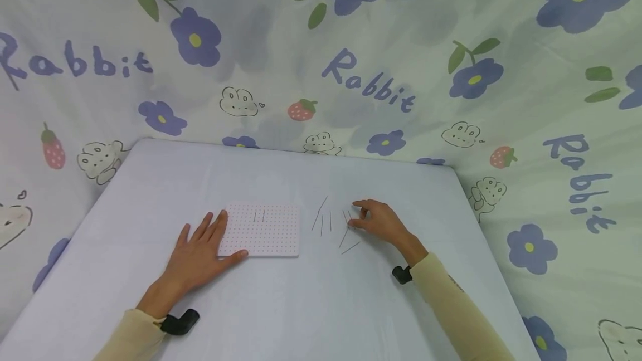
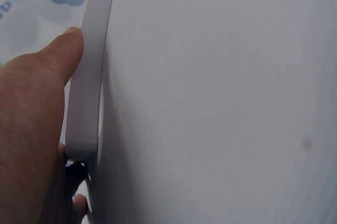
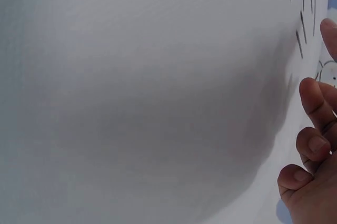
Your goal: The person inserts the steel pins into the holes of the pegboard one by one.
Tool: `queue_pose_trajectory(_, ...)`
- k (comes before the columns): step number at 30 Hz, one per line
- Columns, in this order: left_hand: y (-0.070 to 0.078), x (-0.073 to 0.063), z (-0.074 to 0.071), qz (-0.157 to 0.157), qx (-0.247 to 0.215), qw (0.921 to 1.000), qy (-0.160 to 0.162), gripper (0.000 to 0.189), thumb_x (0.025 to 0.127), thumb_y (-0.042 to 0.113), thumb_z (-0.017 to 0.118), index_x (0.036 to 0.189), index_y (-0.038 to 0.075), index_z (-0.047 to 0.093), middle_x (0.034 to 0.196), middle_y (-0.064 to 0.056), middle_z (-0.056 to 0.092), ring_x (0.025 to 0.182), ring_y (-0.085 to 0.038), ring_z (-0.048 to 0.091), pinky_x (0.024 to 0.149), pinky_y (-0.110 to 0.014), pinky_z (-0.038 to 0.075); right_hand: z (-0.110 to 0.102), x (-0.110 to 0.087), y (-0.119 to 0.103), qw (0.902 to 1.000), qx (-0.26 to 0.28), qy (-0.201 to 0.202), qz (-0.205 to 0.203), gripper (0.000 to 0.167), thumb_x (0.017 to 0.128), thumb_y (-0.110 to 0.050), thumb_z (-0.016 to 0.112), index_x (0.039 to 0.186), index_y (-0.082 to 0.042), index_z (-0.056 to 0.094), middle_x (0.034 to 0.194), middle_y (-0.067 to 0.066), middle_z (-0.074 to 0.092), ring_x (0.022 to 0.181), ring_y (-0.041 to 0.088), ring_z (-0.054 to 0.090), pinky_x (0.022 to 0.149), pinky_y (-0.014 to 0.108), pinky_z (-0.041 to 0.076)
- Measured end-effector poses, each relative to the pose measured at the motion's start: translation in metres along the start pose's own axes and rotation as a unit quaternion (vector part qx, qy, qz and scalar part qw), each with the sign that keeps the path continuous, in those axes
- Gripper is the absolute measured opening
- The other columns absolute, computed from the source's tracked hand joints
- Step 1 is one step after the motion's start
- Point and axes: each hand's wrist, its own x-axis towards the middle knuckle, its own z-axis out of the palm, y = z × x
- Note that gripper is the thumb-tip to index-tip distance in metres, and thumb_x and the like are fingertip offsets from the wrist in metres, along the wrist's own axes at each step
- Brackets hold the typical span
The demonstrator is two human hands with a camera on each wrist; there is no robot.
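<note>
A white board (image 1: pixel 261 238) with a grid of small holes lies flat on the table. Two thin dark sticks (image 1: pixel 255 215) show near its upper edge; whether they stand in the holes I cannot tell. My left hand (image 1: pixel 198 258) rests at the board's left side, fingers spread, its thumb on the front edge. The left wrist view shows that thumb against the board's side (image 2: pixel 84 103). Several more dark sticks (image 1: pixel 330 220) lie loose to the right. Over these hovers my right hand (image 1: pixel 381 222), thumb and index finger apart, the other fingers curled. No stick is visible between its fingertips.
A white cloth covers the table (image 1: pixel 281 311). Behind and beside it hangs a curtain (image 1: pixel 271 60) printed with flowers and rabbits. Dark wrist cameras sit on the left wrist (image 1: pixel 180 322) and right wrist (image 1: pixel 401 275).
</note>
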Motion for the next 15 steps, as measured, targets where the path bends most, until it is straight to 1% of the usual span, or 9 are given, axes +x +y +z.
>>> queue_pose_trajectory(8,0.000,-0.001,0.001,0.002,0.006,1.0000,0.007,0.113,0.087,0.082,0.045,0.160,0.000,0.016,0.163,-0.020,0.028,0.152,-0.041,0.017,0.116,-0.070,0.005,0.009,0.000,0.014,0.9996,0.025,0.008,-0.010,0.058,0.084,-0.042,0.081,0.130,-0.010,0.067,0.080,-0.006,0.060,0.073,0.012,0.052,0.073,0.032,0.045)
queue_pose_trajectory(15,0.001,-0.001,0.000,0.000,0.006,1.0000,0.007,0.113,0.087,0.082,0.045,0.160,0.000,0.017,0.163,-0.020,0.028,0.152,-0.041,0.017,0.116,-0.070,0.006,0.010,0.004,0.012,0.9992,0.038,0.012,-0.008,0.052,0.084,-0.038,0.082,0.125,-0.009,0.069,0.078,-0.004,0.058,0.071,0.012,0.051,0.068,0.029,0.043)
